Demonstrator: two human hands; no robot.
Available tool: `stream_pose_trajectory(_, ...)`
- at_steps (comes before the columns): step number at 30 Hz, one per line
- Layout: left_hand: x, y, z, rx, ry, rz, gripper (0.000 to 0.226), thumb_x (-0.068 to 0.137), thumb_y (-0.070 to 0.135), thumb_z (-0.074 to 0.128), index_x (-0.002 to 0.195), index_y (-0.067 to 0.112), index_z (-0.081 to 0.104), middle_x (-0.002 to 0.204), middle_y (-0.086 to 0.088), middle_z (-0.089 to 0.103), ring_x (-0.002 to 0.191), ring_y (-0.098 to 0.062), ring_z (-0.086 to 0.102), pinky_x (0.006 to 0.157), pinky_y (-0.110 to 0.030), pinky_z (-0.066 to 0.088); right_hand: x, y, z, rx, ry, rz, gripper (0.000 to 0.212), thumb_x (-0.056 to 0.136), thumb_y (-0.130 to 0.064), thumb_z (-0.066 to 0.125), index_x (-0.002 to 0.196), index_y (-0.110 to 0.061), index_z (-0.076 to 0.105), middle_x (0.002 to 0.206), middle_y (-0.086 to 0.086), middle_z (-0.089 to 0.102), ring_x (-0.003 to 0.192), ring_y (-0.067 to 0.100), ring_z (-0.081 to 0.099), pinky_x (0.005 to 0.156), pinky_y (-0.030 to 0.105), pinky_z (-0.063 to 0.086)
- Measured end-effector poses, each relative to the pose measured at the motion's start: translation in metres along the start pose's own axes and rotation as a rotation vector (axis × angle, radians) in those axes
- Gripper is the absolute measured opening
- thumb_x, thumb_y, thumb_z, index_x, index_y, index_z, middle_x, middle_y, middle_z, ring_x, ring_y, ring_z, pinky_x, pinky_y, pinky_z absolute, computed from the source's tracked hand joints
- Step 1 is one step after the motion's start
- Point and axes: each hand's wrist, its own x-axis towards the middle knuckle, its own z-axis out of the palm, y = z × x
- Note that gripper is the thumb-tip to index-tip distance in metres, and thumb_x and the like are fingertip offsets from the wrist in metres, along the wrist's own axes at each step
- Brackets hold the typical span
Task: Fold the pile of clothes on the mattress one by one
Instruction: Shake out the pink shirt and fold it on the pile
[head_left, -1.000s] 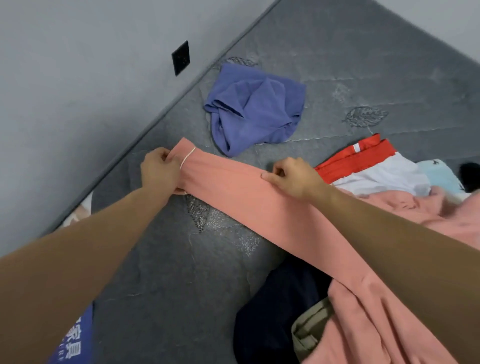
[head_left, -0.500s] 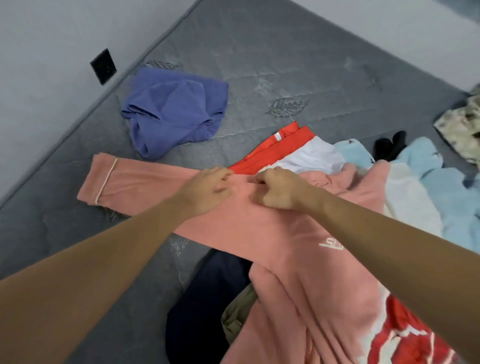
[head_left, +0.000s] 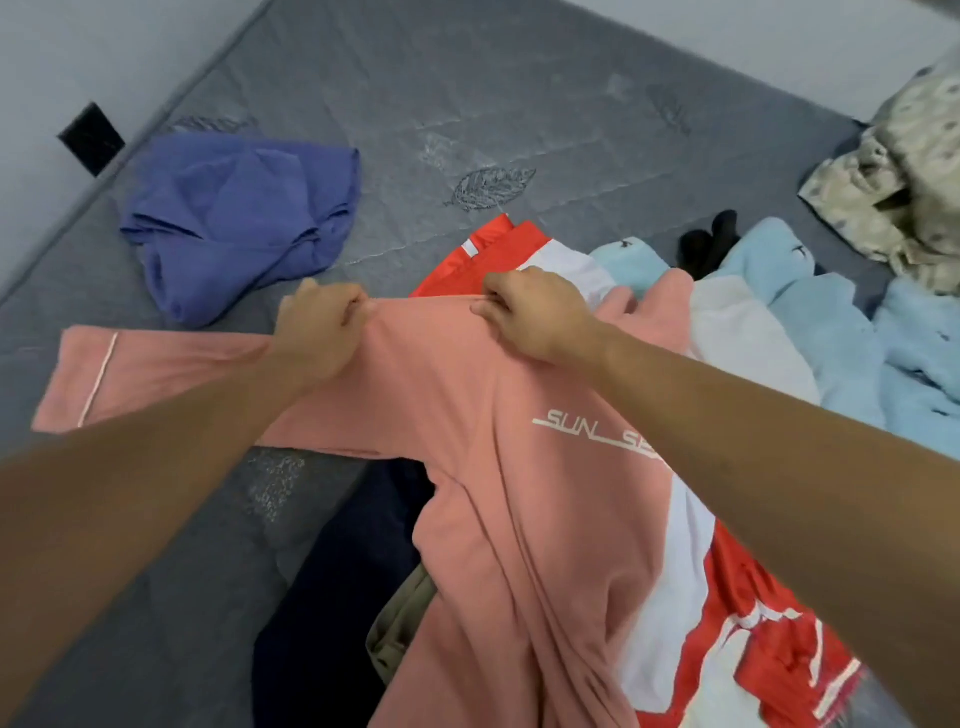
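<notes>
Pink shirt (head_left: 467, 415) was gripped at its top edge by both hands (head_left: 322, 332) (head_left: 530, 317); even tension was advised before laying flat

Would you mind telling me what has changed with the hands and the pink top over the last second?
The left hand let go of the sleeve cuff and moved along the sleeve to the shoulder of the pink top, which it now grips. The right hand shifted from the sleeve to pinch the top edge. The sleeve now lies flat on the mattress. The blue garment stayed put.
</notes>
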Motion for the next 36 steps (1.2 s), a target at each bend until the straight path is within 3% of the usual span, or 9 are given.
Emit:
stream_pose_trajectory(2,-0.017,0.017,0.013,0.093,0.06,-0.04,0.019,0.102,0.024,0.054,0.115,0.016,0.065,0.117,-0.015,0.057,0.112,-0.038,0.049,0.093,-0.051,0.039,-0.013,-0.001,0.017,-0.058,-0.035,0.018,0.025,0.105,-0.04,0.05,0.114,-0.019,0.058,0.12,0.006,0.064,0.115,0.032,0.057,0.088,0.043,0.044)
stream_pose_trajectory(7,-0.077,0.081,0.041,-0.166,-0.055,0.349,0.052,0.103,0.03,0.045,0.149,0.008,0.051,0.151,-0.011,0.049,0.136,-0.031,0.047,0.116,-0.046,0.036,-0.079,-0.003,0.033,-0.001,0.217,-0.056,0.032,0.099,-0.027,0.052,0.125,-0.01,0.061,0.128,0.011,0.057,0.115,0.034,0.051,0.101,0.049,0.039)
stream_pose_trajectory(10,-0.091,0.101,0.054,-0.158,-0.193,0.268,0.055,0.11,0.027,0.044,0.16,0.009,0.033,0.168,-0.008,0.03,0.156,-0.024,0.026,0.127,-0.041,0.019,-0.115,-0.005,0.04,-0.005,0.071,-0.025,0.052,0.104,-0.03,0.048,0.153,-0.011,0.046,0.16,0.012,0.042,0.148,0.03,0.037,0.122,0.045,0.025)
stream_pose_trajectory(13,-0.092,0.104,0.052,-0.102,-0.182,0.246,0.057,0.11,0.027,0.042,0.163,0.011,0.026,0.17,-0.008,0.023,0.158,-0.022,0.019,0.127,-0.04,0.015,-0.132,-0.011,0.044,-0.017,0.047,0.038,0.057,0.108,-0.035,0.04,0.161,-0.015,0.034,0.169,0.009,0.028,0.158,0.026,0.021,0.126,0.042,0.016)
stream_pose_trajectory(19,-0.163,0.109,0.044,-0.132,-0.151,0.323,0.059,0.106,0.024,0.053,0.16,0.009,0.034,0.169,-0.014,0.024,0.157,-0.03,0.022,0.127,-0.047,0.02,-0.223,-0.047,0.06,0.178,0.207,0.139,0.057,0.105,-0.023,0.049,0.16,-0.012,0.037,0.169,0.011,0.027,0.158,0.027,0.021,0.126,0.048,0.02)
stream_pose_trajectory(26,-0.294,0.101,0.055,-0.184,-0.294,0.157,0.069,0.108,0.038,0.043,0.167,0.021,0.011,0.174,-0.006,-0.001,0.16,-0.021,0.002,0.13,-0.043,0.015,-0.364,-0.113,0.111,0.298,0.279,0.305,0.073,0.097,-0.012,0.059,0.162,-0.008,0.028,0.171,0.008,0.02,0.159,0.023,0.019,0.126,0.048,0.024)
stream_pose_trajectory(29,-0.343,0.098,0.06,-0.073,-0.279,0.166,0.077,0.104,0.037,0.055,0.165,0.011,0.017,0.173,-0.013,0.005,0.161,-0.027,0.003,0.129,-0.047,0.018,-0.415,-0.13,0.126,0.353,0.256,0.486,0.078,0.093,-0.015,0.063,0.162,-0.012,0.028,0.165,0.007,0.03,0.148,0.026,0.036,0.119,0.043,0.034)
stream_pose_trajectory(32,-0.381,0.099,0.061,0.019,-0.314,0.13,0.077,0.097,0.037,0.062,0.163,0.016,0.028,0.17,-0.016,0.011,0.153,-0.037,0.024,0.12,-0.047,0.034,-0.454,-0.129,0.138,0.333,0.231,0.655,0.073,0.091,-0.025,0.066,0.157,-0.015,0.035,0.133,0.005,0.05,0.114,0.027,0.051,0.094,0.044,0.046)
stream_pose_trajectory(36,-0.425,0.108,0.06,0.022,-0.212,0.187,0.062,0.099,0.03,0.061,0.157,0.017,0.043,0.166,-0.017,0.028,0.151,-0.039,0.029,0.121,-0.055,0.032,-0.478,-0.116,0.136,0.485,0.181,0.726,0.026,0.091,-0.03,0.067,0.109,-0.017,0.052,0.092,0.005,0.065,0.086,0.036,0.061,0.072,0.045,0.049)
